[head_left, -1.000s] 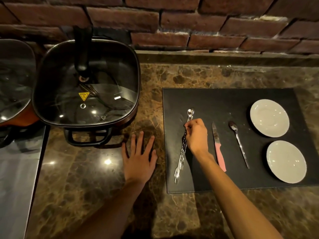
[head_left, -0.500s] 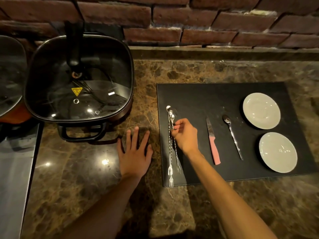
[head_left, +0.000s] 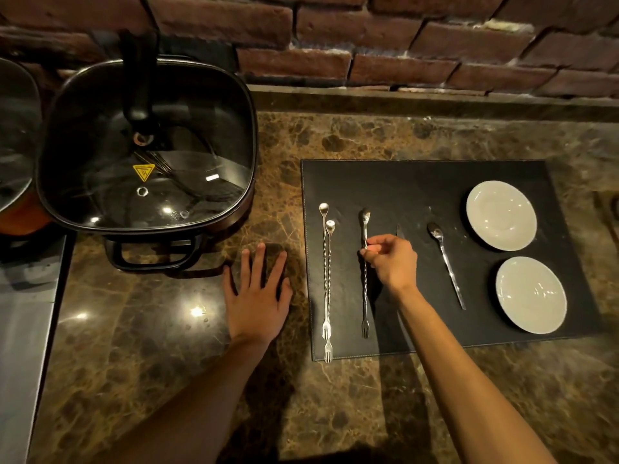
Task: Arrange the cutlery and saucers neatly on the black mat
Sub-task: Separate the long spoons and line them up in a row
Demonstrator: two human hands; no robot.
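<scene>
The black mat (head_left: 418,185) lies on the marble counter. Two long twisted bar spoons with fork ends (head_left: 326,283) lie side by side along its left edge, one fork tip past the front edge. A third twisted spoon (head_left: 364,296) lies a little to their right, pinched near its upper part by my right hand (head_left: 392,259). Only the tip of the knife (head_left: 399,230) shows behind that hand. A plain spoon (head_left: 447,264) lies further right. Two white saucers (head_left: 501,215) (head_left: 531,294) sit at the mat's right side. My left hand (head_left: 259,296) rests flat on the counter, fingers spread.
A square black electric pot with a glass lid (head_left: 147,145) stands at the back left, its handle (head_left: 154,256) near my left hand. Part of another pan (head_left: 13,145) shows at the far left. A brick wall (head_left: 368,45) closes off the back.
My right hand moved right with one twisted spoon, away from the other two, which now lie along the mat's left edge. The left hand stayed flat.
</scene>
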